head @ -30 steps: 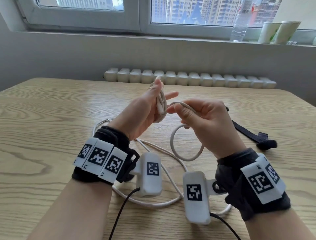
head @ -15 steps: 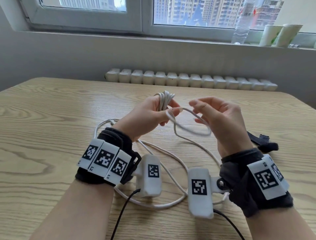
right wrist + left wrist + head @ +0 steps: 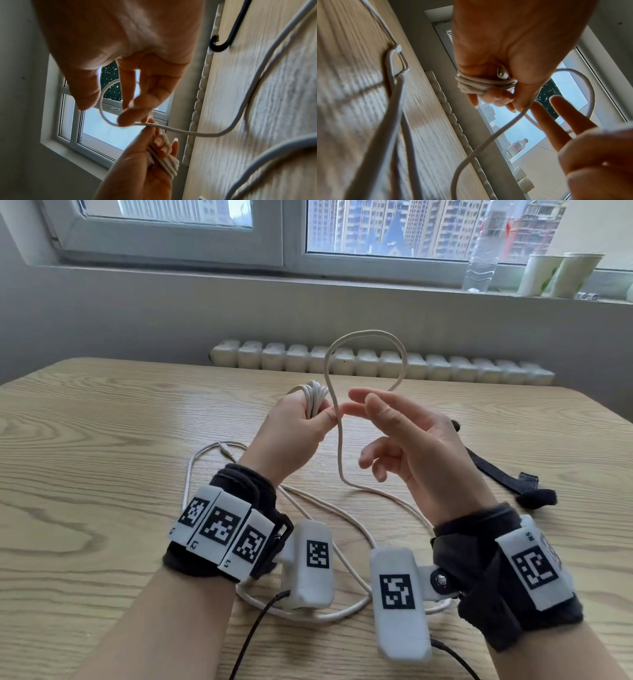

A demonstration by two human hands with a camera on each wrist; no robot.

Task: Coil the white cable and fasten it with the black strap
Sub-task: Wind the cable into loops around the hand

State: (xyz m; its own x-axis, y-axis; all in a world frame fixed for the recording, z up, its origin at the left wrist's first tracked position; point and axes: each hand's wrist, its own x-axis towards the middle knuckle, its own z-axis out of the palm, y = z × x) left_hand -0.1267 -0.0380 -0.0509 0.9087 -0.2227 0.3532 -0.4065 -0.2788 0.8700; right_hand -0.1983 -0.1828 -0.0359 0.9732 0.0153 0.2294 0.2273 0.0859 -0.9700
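Observation:
My left hand (image 3: pixel 294 426) grips a bundle of several turns of the white cable (image 3: pixel 313 400), held upright above the wooden table (image 3: pixel 102 440). The left wrist view shows the coils (image 3: pixel 476 85) round the fingers and a metal plug (image 3: pixel 501 73) in the palm. From the bundle a tall loose loop (image 3: pixel 368 332) rises between my hands. My right hand (image 3: pixel 411 440) has straight, spread fingers, and one fingertip (image 3: pixel 126 119) touches the cable beside the left thumb. The slack (image 3: pixel 322 616) lies on the table under my wrists. The black strap (image 3: pixel 496 474) lies flat behind my right hand.
A white ribbed radiator (image 3: pixel 376 361) runs along the table's far edge. On the window sill stand a water bottle (image 3: pixel 479 251) and two paper cups (image 3: pixel 558 273). The cable's other plug (image 3: pixel 224 450) lies on the table left of my left wrist.
The loop, low between my hands before, now stands tall above them. My right hand has gone from pinching the cable to straight, spread fingers.

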